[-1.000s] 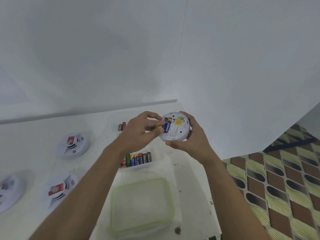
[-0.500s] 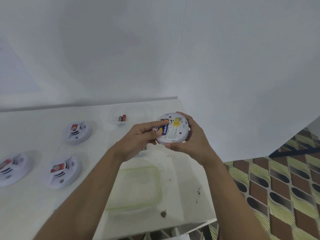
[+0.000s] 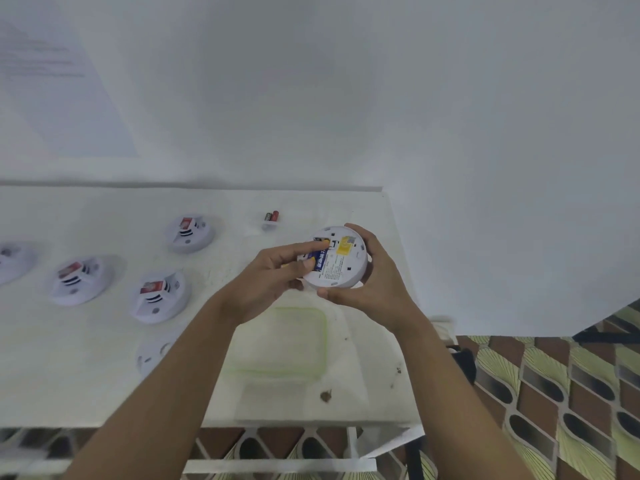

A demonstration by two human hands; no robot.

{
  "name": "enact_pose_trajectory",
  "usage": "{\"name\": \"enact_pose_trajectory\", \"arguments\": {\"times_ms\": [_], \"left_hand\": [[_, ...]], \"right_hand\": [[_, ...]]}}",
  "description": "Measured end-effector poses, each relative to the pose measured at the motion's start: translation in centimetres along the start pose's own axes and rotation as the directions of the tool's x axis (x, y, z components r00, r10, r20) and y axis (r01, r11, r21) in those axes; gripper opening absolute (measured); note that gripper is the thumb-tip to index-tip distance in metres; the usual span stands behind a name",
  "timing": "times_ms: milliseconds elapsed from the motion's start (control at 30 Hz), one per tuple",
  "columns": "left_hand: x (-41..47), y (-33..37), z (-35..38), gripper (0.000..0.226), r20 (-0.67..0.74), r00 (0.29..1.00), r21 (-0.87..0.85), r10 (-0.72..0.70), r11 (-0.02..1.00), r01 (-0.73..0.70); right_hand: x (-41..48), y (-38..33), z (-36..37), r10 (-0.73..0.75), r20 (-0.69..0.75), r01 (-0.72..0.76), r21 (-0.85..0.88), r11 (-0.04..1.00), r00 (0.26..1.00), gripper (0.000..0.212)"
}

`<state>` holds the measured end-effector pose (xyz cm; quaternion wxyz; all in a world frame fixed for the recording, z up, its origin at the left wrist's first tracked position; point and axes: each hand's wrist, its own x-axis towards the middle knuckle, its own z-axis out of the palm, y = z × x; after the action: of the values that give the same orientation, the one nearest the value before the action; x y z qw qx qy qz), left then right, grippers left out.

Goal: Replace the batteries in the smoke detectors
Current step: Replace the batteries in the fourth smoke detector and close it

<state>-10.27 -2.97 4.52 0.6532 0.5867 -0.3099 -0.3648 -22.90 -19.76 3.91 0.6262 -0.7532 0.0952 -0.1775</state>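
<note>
On the white table (image 3: 104, 375), left of the hands, four other detectors (image 3: 159, 296) lie face up, each with a red label, well apart from one another. The leftmost is cut by the frame edge. A fifth detector (image 3: 150, 356) lies nearer, half hidden behind the left forearm. A brown speck (image 3: 325, 395) marks the near right part of the table. Patterned floor tiles (image 3: 554, 393) show to the right, and a white wall (image 3: 450, 116) stands behind, with a pale sheet (image 3: 52, 81) on it at far left.

Above the table's right side, the right hand (image 3: 372, 284) grips the detector (image 3: 346, 268) by its rim, fingers curled round the far and right edge and thumb on the near edge, back side up. A yellow sticker (image 3: 346, 245) sits on that back. The left hand (image 3: 270, 275) pinches the blue battery (image 3: 322, 260) between index finger and thumb, and the battery lies on the left part of the detector's back. The left hand covers the detector's left edge.

Below the hands rests a clear box (image 3: 325, 336) with a green rim, its left side crossed by the left forearm. What it holds cannot be told. Far from the hands lies a red-and-black battery (image 3: 272, 216). A faint clear outline surrounds it, too blurred to tell whether it is a tray.
</note>
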Motion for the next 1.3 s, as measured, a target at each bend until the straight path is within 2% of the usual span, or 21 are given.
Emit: {"name": "enact_pose_trajectory", "arguments": {"times_ms": [133,300,400,500,600,633,733,833,933,1100,1167,1300], "left_hand": [[-1.9,0.0,-1.8,0.034,-0.091,0.990,0.080,0.104,0.992,-0.097],[-5.3,0.0,-5.3,0.029,-0.294,0.944,0.031,0.152,0.988,-0.150],[-7.4,-1.0,-7.8,0.019,-0.444,0.884,0.154,0.146,0.984,-0.085],[-9.7,-2.3,-10.5,0.022,-0.532,0.835,0.405,0.139,0.908,0.107],[-11.9,-2.9,-12.5,0.012,-0.448,0.890,0.678,0.087,0.682,0.275],[-12.7,-2.9,-13.0,0.015,-0.424,0.904,0.730,0.048,0.609,0.310],[-14.0,-3.1,-14.1,0.046,-0.390,0.918,0.802,-0.072,0.464,0.377],[-15.0,-3.5,-15.1,0.079,-0.356,0.922,0.832,-0.154,0.398,0.387],[-15.7,-3.8,-15.9,0.086,-0.314,0.937,0.860,-0.156,0.371,0.350],[-16.4,-4.0,-16.9,0.074,-0.281,0.950,0.884,-0.137,0.348,0.312],[-16.9,-3.7,-17.5,0.068,-0.259,0.959,0.880,-0.115,0.382,0.283],[-18.2,-2.2,-19.6,0.065,-0.271,0.961,0.807,-0.059,0.531,0.260]], "right_hand": [[0.0,0.0,2.8,0.007,0.027,-0.007,0.016,1.000,1.000,0.096],[0.0,0.3,7.1,0.001,0.035,-0.002,0.035,0.999,0.999,0.096],[0.0,0.3,9.7,0.004,0.043,-0.006,0.034,0.999,0.999,0.096],[-0.2,0.3,12.7,0.013,0.020,-0.014,0.034,0.999,1.000,0.099],[-0.5,0.2,15.2,0.032,0.002,-0.032,0.049,0.998,0.999,0.100],[-0.6,0.1,16.0,0.036,0.000,-0.036,0.054,0.998,0.999,0.101],[-0.8,0.0,18.0,0.048,0.003,-0.048,0.068,0.997,0.999,0.101],[-1.0,-0.2,19.7,0.062,0.009,-0.062,0.077,0.995,0.998,0.100],[-1.2,-0.3,21.0,0.079,0.014,-0.080,0.091,0.993,0.997,0.099],[-1.3,-0.3,22.4,0.115,0.007,-0.115,0.117,0.987,0.993,0.100],[-1.3,-0.3,22.7,0.124,0.018,-0.125,0.120,0.985,0.992,0.101],[-1.5,-0.2,22.8,0.115,0.058,-0.121,0.113,0.986,0.992,0.094]]}}
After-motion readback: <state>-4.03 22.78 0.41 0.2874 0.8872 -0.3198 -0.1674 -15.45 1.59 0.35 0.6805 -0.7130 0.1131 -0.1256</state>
